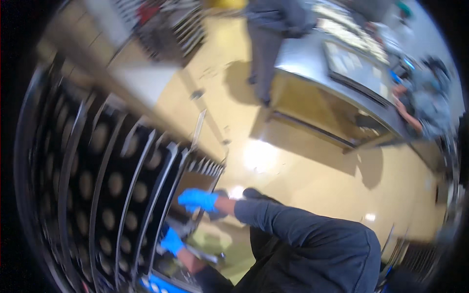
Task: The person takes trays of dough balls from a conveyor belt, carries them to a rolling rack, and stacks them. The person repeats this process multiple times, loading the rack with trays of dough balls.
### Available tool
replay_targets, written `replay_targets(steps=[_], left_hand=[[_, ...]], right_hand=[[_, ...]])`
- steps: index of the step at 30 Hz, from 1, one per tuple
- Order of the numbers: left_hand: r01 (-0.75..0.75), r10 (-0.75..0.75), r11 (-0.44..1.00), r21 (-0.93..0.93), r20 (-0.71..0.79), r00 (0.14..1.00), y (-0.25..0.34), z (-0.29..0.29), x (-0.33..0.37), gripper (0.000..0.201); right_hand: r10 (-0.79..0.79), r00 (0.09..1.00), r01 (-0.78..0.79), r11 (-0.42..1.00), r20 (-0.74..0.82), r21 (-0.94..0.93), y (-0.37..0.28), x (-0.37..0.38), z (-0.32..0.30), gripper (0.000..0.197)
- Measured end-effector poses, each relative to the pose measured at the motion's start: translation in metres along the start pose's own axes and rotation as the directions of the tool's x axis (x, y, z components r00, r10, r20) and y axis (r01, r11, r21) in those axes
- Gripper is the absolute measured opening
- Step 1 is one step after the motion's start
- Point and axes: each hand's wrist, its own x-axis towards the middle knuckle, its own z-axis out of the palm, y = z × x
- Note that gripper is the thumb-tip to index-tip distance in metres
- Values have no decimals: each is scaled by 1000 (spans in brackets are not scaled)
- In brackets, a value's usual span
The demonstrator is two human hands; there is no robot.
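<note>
- A shiny yellow floor is filling the middle of the frame, and bright lights are shining on it.
- Just below and left of the middle, the blue-gloved right hand is bending its fingers. I cannot tell if they are grasping anything.
- Lower down, the blue-gloved left hand is reaching next to the trays. Its fingers are hiding and looking blurry, so I cannot tell if they are holding on.
- Close by, dark trays are sitting in a tall rack that is filling the left of the frame. Pale round pieces are lying on them in rows.
- Dark sleeves are covering the arms at the lower middle.
- At the upper right, a big tray with pale pieces is resting on a metal table. A co-worker is putting hands near its edge.
- At the top middle, another person in dark clothes is standing beside the table.
</note>
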Motion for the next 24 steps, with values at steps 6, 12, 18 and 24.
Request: replay_targets(steps=[6, 12, 18, 24], left_hand=[[746, -175, 428, -511, 763, 623, 45, 152, -120, 23], [188, 119, 965, -181, 946, 301, 166, 249, -319, 29], [-19, 186, 982, -190, 976, -116, 199, 258, -401, 28], [-262, 268, 860, -438, 824, -499, 222, 284, -537, 15]], right_hand=[[151, 926, -96, 981, -346, 169, 35, -171, -75, 30], [-46, 668, 529, 732, -743, 430, 111, -313, -166, 47], [-220, 260, 920, 351, -940, 173, 129, -437, -172, 54], [9, -67, 993, 94, -998, -66, 171, -597, -152, 61]])
